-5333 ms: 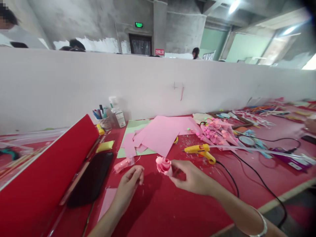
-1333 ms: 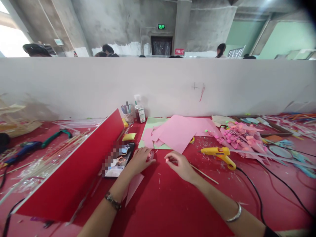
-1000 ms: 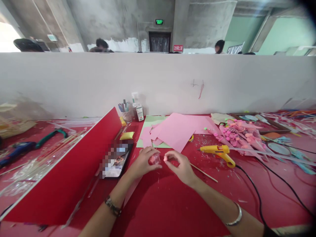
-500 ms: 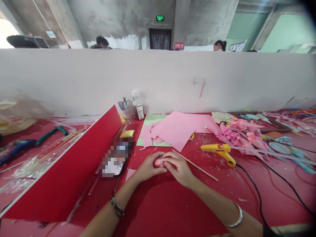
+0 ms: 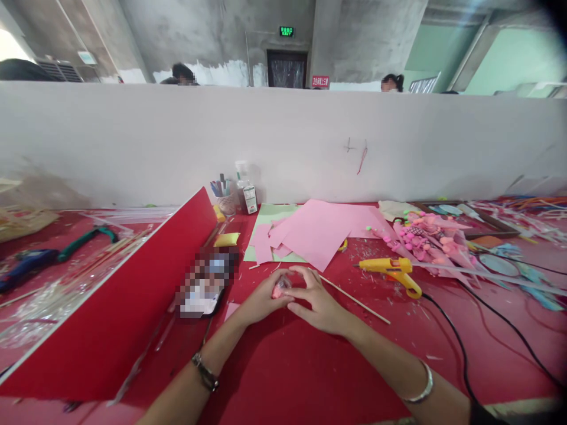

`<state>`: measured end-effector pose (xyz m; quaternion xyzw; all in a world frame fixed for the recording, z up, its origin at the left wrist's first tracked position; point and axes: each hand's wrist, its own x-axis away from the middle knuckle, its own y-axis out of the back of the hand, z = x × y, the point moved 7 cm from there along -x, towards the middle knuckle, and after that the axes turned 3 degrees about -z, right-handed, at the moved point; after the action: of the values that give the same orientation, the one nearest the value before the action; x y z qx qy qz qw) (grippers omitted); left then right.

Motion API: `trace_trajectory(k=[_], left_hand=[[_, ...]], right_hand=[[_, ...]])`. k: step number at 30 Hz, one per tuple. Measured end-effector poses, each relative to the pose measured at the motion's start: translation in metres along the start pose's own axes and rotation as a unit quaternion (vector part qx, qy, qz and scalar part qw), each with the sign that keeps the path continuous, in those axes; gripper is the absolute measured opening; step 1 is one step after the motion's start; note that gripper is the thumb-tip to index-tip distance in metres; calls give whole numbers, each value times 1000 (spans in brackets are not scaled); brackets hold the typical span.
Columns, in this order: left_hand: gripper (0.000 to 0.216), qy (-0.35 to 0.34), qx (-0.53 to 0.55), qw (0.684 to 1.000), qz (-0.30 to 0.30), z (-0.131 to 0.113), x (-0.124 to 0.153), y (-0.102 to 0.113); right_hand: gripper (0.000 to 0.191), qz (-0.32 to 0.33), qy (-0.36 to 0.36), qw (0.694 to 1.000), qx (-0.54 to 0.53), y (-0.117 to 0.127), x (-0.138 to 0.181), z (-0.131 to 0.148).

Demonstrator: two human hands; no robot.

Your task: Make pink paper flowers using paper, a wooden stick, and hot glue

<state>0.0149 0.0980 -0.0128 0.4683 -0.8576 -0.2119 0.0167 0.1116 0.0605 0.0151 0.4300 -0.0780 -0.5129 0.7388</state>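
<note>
My left hand (image 5: 264, 300) is curled around a small pink bundle (image 5: 279, 290) with a shiny clear layer, which looks like plastic film. Its exact kind cannot be made out, since fingers cover much of it. From the other side, my right hand (image 5: 319, 301) reaches the bundle with its fingertips, the index finger raised over the top and the thumb lower down. Both hands are just above the red tabletop (image 5: 283, 378). Behind the right hand lies a thin wooden stick (image 5: 357, 300).
A yellow glue gun (image 5: 392, 271) with a black cord lies to the right, before pink pompom bouquets (image 5: 425, 239). Pink paper sheets (image 5: 312, 233) spread ahead. On the left are a phone (image 5: 206, 286) and an upright red board (image 5: 128, 301). A white partition (image 5: 283, 141) rises behind.
My right hand's fingers have spread and lifted from their close pinch over the bundle. The left hand has shifted slightly left with it, showing more of the clear layer.
</note>
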Motion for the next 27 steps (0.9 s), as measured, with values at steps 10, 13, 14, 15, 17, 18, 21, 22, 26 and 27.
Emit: trace_trajectory(k=[10, 13, 14, 15, 17, 18, 21, 22, 26, 27], left_hand=[[40, -11, 18, 1000, 9, -4, -4, -5], [42, -29, 23, 999, 5, -8, -5, -7], [42, -33, 22, 999, 5, -9, -4, -7], [42, -35, 21, 999, 6, -10, -4, -8], [41, -40, 22, 999, 6, -13, -4, -8], [41, -40, 23, 999, 4, -13, -3, -7], [41, -21, 8, 1000, -22, -11, -4, -1], [40, -14, 1, 999, -32, -9, -4, 1], [38, -16, 4, 1000, -20, -7, -5, 0], [38, -16, 12, 1000, -9, -6, -5, -2]], right_hand=[[24, 10, -6, 999, -35, -9, 0, -5], [23, -44, -7, 997, -59, -5, 0, -6], [22, -56, -4, 996, -63, -3, 0, -6], [21, -65, -1, 996, -67, -2, 0, -6], [22, -74, 7, 995, -73, 3, 0, -6], [23, -78, 12, 994, -77, 6, 0, -6], [26, -93, 26, 991, -88, 17, -1, -4], [27, -95, 29, 991, -89, 19, -1, -4], [26, -63, 40, 993, -92, 17, -1, 0], [26, -49, 42, 993, -94, 15, -1, 1]])
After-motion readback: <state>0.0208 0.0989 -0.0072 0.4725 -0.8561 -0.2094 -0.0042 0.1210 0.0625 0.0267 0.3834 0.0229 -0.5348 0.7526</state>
